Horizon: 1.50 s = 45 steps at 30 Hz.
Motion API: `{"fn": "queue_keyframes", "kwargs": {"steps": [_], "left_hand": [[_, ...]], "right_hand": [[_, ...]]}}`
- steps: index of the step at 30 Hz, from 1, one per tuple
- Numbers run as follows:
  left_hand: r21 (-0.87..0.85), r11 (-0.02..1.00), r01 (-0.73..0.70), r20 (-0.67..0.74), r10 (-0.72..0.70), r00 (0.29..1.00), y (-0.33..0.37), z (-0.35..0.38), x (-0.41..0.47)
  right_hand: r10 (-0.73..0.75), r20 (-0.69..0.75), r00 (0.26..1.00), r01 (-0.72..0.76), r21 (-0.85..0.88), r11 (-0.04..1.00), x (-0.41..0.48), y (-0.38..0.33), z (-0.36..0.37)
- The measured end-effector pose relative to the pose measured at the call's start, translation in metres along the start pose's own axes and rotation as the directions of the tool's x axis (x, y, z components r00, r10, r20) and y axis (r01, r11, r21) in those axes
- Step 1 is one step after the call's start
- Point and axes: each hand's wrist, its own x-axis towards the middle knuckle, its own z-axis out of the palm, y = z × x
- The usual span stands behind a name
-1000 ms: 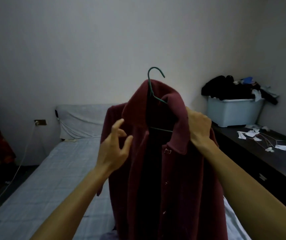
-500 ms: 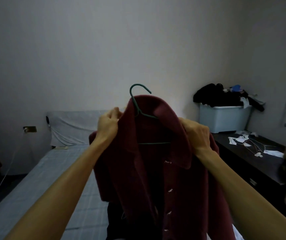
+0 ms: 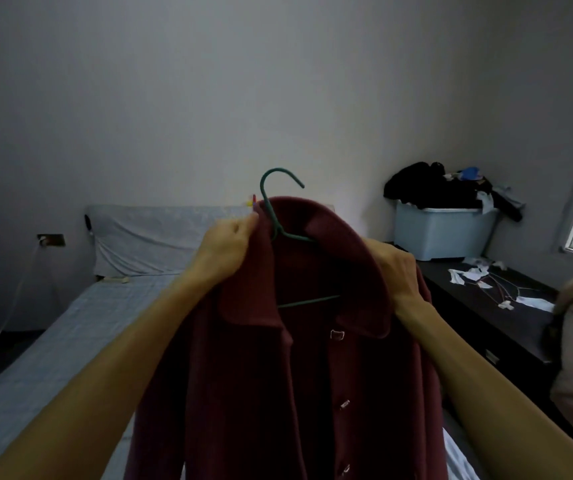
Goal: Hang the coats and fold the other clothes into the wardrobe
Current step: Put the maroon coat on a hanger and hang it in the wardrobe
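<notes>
While both arms reach forward from the bottom of the view, the heavy maroon woollen coat with a wide collar and small pale buttons (image 3: 312,375) hangs between them. It is held up in the air over the bed, its front open and its hem out of view. The left hand (image 3: 224,244) is clenched on the collar's left edge, pinching the cloth just beside the neck of the thin green wire hanger (image 3: 271,209). The right hand (image 3: 397,271) grasps the coat's right shoulder, fingers curled behind the cloth. A second ago the left hand was spread and off the coat, in front of the lapel; since then it has closed on the collar, while the right hand has kept its grip. I judge that the coat now sits on the hanger, whose bar shows inside the open neck and whose hook stands free above the collar. What is left is to settle the collar and carry it to the wardrobe, which is not in view. Beyond lies the bed with a pale checked sheet (image 3: 53,341) and a grey pillow (image 3: 160,237) against the wall. To the right, a dark wooden desk (image 3: 479,317) bears white scraps, and at its far end stands a pale blue plastic tub (image 3: 444,233) heaped with dark clothes (image 3: 434,188), probably still to be folded.
</notes>
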Motion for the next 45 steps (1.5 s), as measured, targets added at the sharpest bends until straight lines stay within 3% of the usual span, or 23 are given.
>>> {"fn": "queue_keyframes", "kwargs": {"steps": [2, 4, 7, 9, 12, 14, 17, 21, 28, 31, 34, 38, 39, 42, 43, 45], "left_hand": [[-0.221, 0.947, 0.232, 0.056, -0.225, 0.973, 0.001, -0.010, 0.011], [-0.234, 0.949, 0.212, 0.073, -0.201, 0.977, -0.002, -0.017, 0.015], [-0.366, 0.922, 0.126, -0.086, -0.169, 0.982, -0.010, -0.028, 0.007], [-0.251, 0.968, -0.014, -0.182, -0.033, 0.983, -0.022, -0.031, -0.006], [0.050, 0.984, -0.169, 0.049, 0.166, 0.985, -0.042, -0.026, -0.035], [0.133, 0.971, -0.198, 0.137, 0.180, 0.974, -0.056, -0.015, -0.041], [0.161, 0.976, -0.147, 0.141, 0.125, 0.982, -0.069, -0.004, -0.026], [0.214, 0.969, -0.121, 0.178, 0.082, 0.980, -0.088, -0.009, -0.020], [0.301, 0.951, -0.072, 0.045, 0.061, 0.997, -0.094, -0.002, -0.033], [0.291, 0.954, -0.076, -0.085, 0.105, 0.991, -0.083, 0.004, -0.031], [0.293, 0.950, -0.104, -0.119, 0.144, 0.982, -0.073, 0.008, -0.027], [0.276, 0.956, -0.095, -0.124, 0.134, 0.983, -0.068, 0.011, -0.027], [0.275, 0.957, -0.096, -0.126, 0.135, 0.983, -0.065, 0.012, -0.028], [0.264, 0.955, -0.131, -0.126, 0.169, 0.978, -0.054, 0.013, -0.031], [0.255, 0.955, -0.150, -0.129, 0.187, 0.974, -0.050, 0.012, -0.032], [0.252, 0.953, -0.169, -0.140, 0.209, 0.968, -0.046, 0.010, -0.034]], "right_hand": [[0.006, -0.021, 1.000, -0.006, 0.019, 1.000, 0.000, -0.006, -0.001], [0.008, -0.030, 1.000, -0.007, 0.013, 1.000, 0.003, -0.010, -0.002], [0.029, -0.006, 1.000, -0.029, -0.024, 0.999, 0.009, -0.014, -0.003], [0.045, 0.041, 0.998, -0.043, -0.045, 0.998, 0.009, -0.017, -0.004], [0.092, 0.090, 0.992, -0.093, 0.014, 0.996, 0.008, -0.023, -0.003], [0.125, 0.131, 0.983, -0.134, 0.066, 0.989, 0.008, -0.029, 0.001], [0.135, 0.197, 0.971, -0.155, 0.086, 0.984, 0.009, -0.042, 0.007], [0.123, 0.170, 0.978, -0.145, 0.119, 0.982, 0.005, -0.046, 0.003], [0.181, 0.188, 0.965, -0.207, 0.127, 0.970, 0.000, -0.039, -0.002], [0.282, 0.361, 0.889, -0.368, 0.195, 0.909, -0.001, -0.024, -0.004], [0.306, 0.498, 0.811, -0.504, 0.329, 0.799, 0.004, -0.019, -0.019], [0.471, 0.465, 0.749, -0.662, 0.556, 0.503, 0.022, -0.026, -0.040], [0.452, 0.465, 0.761, -0.649, 0.546, 0.530, 0.027, -0.031, -0.042], [0.335, 0.486, 0.807, -0.534, 0.359, 0.765, 0.037, -0.045, -0.030], [0.340, 0.487, 0.805, -0.516, 0.290, 0.806, 0.039, -0.046, -0.022], [0.424, 0.492, 0.760, -0.576, 0.208, 0.791, 0.043, -0.045, -0.009]]}}
